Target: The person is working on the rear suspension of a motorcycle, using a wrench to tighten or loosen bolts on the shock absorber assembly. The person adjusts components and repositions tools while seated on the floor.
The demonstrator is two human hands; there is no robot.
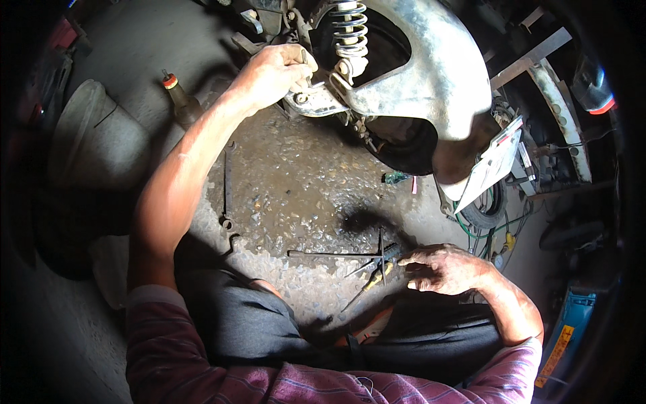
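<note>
The right hand (441,269) is lying low on the stony ground (303,175), its fingers spread a little and touching the end of a long metal tool (336,254), not gripping it. A yellow-handled screwdriver (369,283) is lying just beside it. Farther off, the left hand (276,71) is reaching up and curling tight around a metal part (311,101) under the silver mudguard (431,67), beside the spring (350,30).

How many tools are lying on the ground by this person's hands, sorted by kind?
Long spanner, near the left arm: 1
Cross-shaped wrench, at the right hand: 1
Yellow-handled screwdriver: 1
Bottle with a red cap: 1
Total: 4
</note>
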